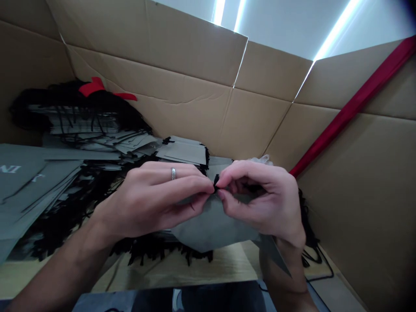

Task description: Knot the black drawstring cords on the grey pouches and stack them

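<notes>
My left hand (162,195), with a ring on one finger, and my right hand (260,195) meet fingertip to fingertip in the middle of the view. Both pinch a short piece of black cord (216,178) between thumb and forefinger. Under the fingers hangs a grey sheet (214,225), perhaps a flat paper bag, with one edge against my right hand. Whether the cord passes through the sheet is hidden by the fingertips. Just behind the hands lies a small stack of grey pieces (183,151) with black cord ends along its sides.
Grey printed sheets (22,182) spread at the left, over many black cords. A tall pile of grey pieces and cords (84,117) stands behind, topped by a red strip (92,88). Cardboard walls (188,78) enclose the wooden table (224,268). A dark red band (351,108) slants at right.
</notes>
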### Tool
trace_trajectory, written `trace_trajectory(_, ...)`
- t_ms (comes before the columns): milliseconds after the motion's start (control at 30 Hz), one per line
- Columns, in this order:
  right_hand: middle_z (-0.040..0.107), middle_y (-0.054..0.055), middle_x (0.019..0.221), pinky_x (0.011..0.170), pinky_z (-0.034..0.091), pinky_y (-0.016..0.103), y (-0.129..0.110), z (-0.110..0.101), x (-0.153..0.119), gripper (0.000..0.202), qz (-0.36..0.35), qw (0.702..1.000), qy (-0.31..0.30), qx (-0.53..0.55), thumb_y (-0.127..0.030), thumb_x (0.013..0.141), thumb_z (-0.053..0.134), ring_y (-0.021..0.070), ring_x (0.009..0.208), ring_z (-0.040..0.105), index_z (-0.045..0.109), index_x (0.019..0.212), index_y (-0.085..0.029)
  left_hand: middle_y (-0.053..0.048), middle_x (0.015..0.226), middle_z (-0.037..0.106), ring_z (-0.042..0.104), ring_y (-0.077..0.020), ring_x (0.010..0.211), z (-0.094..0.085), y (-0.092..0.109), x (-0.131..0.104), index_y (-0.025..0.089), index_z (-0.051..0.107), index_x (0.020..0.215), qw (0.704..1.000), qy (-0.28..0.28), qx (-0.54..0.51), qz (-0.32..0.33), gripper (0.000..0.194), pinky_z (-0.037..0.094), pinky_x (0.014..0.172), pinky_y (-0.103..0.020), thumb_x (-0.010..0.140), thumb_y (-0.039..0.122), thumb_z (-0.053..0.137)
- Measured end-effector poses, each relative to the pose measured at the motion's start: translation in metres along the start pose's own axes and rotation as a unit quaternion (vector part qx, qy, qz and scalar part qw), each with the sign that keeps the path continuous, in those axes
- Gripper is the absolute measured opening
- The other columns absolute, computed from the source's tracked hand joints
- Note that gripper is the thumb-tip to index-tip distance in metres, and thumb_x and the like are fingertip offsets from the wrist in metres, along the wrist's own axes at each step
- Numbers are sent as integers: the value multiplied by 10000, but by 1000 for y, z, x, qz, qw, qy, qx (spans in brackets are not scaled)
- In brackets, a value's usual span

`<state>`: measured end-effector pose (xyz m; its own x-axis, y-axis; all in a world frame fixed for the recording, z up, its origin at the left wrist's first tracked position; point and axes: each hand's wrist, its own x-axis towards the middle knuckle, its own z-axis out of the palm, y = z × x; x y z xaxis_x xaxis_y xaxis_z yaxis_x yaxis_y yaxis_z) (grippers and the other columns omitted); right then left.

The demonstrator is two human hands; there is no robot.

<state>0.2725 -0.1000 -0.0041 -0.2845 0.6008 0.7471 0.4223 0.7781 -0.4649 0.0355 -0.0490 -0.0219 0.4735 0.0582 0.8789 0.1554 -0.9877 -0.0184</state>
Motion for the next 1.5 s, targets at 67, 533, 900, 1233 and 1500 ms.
trace_trajectory(67, 769, -31, 820, 560, 517, 267, 1, -1, -1, 240, -11, 1000, -5, -4, -32, 833, 782, 115, 648, 638, 766, 927, -252, 15, 863, 847, 828, -196, 724, 0, 0, -2, 334, 796, 1166, 1000, -6, 26, 14, 323, 657, 717, -268, 924, 128, 857)
trace_trajectory(533, 803, 4, 924, 629, 596, 330, 7, 3, -4, 325, -122, 992, 27, 33, -15, 845, 796, 156, 721, 686, 781, 1021, -288, 17, 855, 845, 817, -187, 714, 10, 7, 1, 285, 791, 1014, 991, 65, -101, -57, 313, 650, 643, -272, 802, 69, 866)
trace_trajectory(900, 792, 26, 814, 557, 553, 290, 14, 9, 4, 190, -186, 971, 89, 118, -21, 801, 780, 134, 629, 684, 793, 903, -181, -32, 811, 845, 787, -154, 669, 23, 4, 12, 162, 790, 871, 935, 78, -333, -93, 258, 668, 657, -203, 721, -48, 795)
trace_trajectory(1233, 828, 36, 939, 719, 615, 355, 9, -1, 1, 258, -212, 973, 85, -33, 1, 887, 817, 181, 820, 737, 803, 1021, -218, 17, 869, 871, 839, -107, 771, 18, 17, 19, 207, 893, 992, 803, 69, -469, -362, 329, 666, 743, -96, 750, 23, 1018)
trace_trajectory(1500, 713, -51, 808, 553, 453, 225, -3, -6, -2, 72, 28, 999, 22, 38, -181, 952, 824, 71, 635, 534, 758, 970, -203, 17, 887, 884, 853, -130, 828, 17, 18, 16, 237, 912, 977, 829, 58, -417, -368, 243, 689, 784, -133, 823, 53, 949)
